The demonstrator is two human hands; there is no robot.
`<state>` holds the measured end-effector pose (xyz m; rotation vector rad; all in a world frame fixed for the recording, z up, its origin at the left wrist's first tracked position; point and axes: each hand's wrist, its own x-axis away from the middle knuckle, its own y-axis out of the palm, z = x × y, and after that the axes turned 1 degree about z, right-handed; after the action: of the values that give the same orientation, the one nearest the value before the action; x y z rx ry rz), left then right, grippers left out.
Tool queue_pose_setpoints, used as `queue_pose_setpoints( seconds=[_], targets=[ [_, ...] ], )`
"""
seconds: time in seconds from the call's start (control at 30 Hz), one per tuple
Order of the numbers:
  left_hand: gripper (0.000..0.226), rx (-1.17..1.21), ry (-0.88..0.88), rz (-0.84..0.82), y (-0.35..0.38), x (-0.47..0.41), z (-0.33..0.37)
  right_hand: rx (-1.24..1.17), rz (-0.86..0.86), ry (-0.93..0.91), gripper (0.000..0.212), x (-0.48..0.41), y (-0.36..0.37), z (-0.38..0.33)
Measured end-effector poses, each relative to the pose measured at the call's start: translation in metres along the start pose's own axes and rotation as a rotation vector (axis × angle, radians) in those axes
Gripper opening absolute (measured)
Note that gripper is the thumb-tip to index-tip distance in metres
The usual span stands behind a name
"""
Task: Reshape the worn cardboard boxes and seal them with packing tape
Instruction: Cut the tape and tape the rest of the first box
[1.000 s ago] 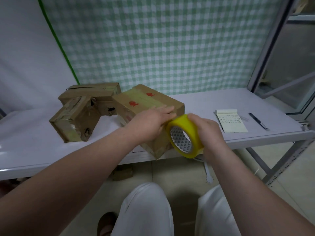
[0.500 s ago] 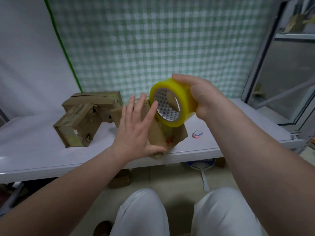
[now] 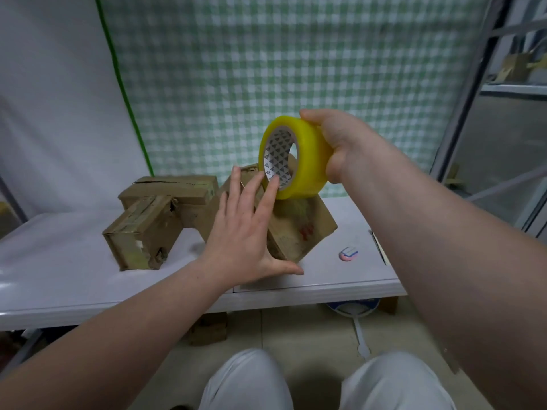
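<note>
1. While tipped on one corner on table (image 3: 74, 276), worn box (image 3: 299, 232) shows red print, too blurred to read; left hand (image 3: 245, 232) flat on it, fingers straight.
2. Just above box, right hand (image 3: 340, 143) grips yellow tape roll (image 3: 307, 161); core w/ triangle pattern.
3. 2 more boxes (image 3: 142, 235) at left, small pink item (image 3: 348, 254) at right.

tilted box (image 3: 299, 232): front hidden by left hand (image 3: 245, 235) | pink item (image 3: 348, 253): unidentifiable | flat pad (image 3: 379, 247): mostly behind right forearm (image 3: 429, 232)
</note>
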<state>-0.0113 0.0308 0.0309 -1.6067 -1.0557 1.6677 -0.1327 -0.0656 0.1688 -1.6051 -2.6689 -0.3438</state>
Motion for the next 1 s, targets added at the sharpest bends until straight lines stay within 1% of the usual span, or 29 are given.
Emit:
queue_pose_setpoints(
  seconds=[0.23,0.4,0.5,0.63,0.77,0.87,0.9,0.93,1.0],
  targets=[
    [0.142,-0.091,-0.004,-0.098,0.007,-0.008,-0.016,-0.038,0.004,0.061,0.022,-0.016,0.013,0.004],
    [0.133,-0.028,0.046,-0.063,0.014,-0.016,-0.035,-0.082,-0.013,0.057,0.023,-0.033,0.023,0.005],
    [0.129,0.019,0.022,-0.066,0.015,-0.026,-0.048,-0.085,-0.082,0.055,0.019,-0.046,0.033,0.01],
    [0.128,0.105,0.002,-0.102,0.017,-0.039,-0.063,-0.041,-0.124,0.002,0.021,-0.062,0.051,0.019],
    [0.128,0.175,-0.012,-0.114,0.02,-0.051,-0.075,0.017,-0.18,-0.025,0.016,-0.077,0.058,0.023],
    [0.132,0.221,-0.021,-0.139,0.024,-0.061,-0.083,0.052,-0.156,-0.067,0.018,-0.086,0.062,0.029],
    [0.135,0.236,-0.035,-0.148,0.027,-0.065,-0.085,0.07,-0.138,-0.084,0.021,-0.088,0.064,0.031],
    [0.138,0.255,-0.051,-0.144,0.031,-0.068,-0.088,0.092,-0.123,-0.099,0.029,-0.091,0.065,0.032],
    [0.139,0.271,-0.075,-0.106,0.038,-0.073,-0.096,0.136,-0.116,-0.117,0.052,-0.095,0.068,0.037]
  ],
)
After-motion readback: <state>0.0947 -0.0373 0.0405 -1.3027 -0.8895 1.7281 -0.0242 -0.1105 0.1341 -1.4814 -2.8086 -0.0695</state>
